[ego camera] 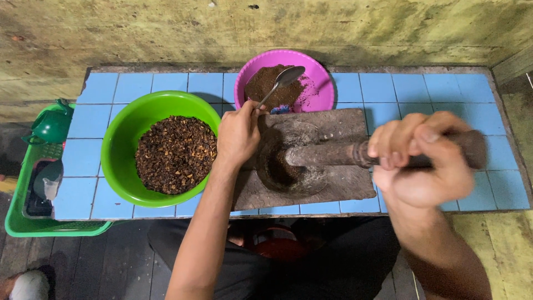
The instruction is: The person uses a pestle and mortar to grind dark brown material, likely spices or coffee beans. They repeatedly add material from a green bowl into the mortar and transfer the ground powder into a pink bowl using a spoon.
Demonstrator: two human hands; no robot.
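My right hand (425, 161) grips the handle end of a dark wooden pestle (333, 154), whose tip rests in the hollow of a stone mortar slab (311, 166). A metal spoon (280, 83) is held in my left hand (237, 135), its bowl over a pink bowl (319, 75) of fine brown ground powder. To the left sits a green bowl (119, 150) filled with coarse dark brown dried bits. Everything stands on a blue tiled counter (94, 119).
A green plastic basket (16, 216) at the counter's left end holds a green teapot (51, 126) and a cup. A mossy wall runs behind the counter. Dark floorboards and a red object lie below the front edge.
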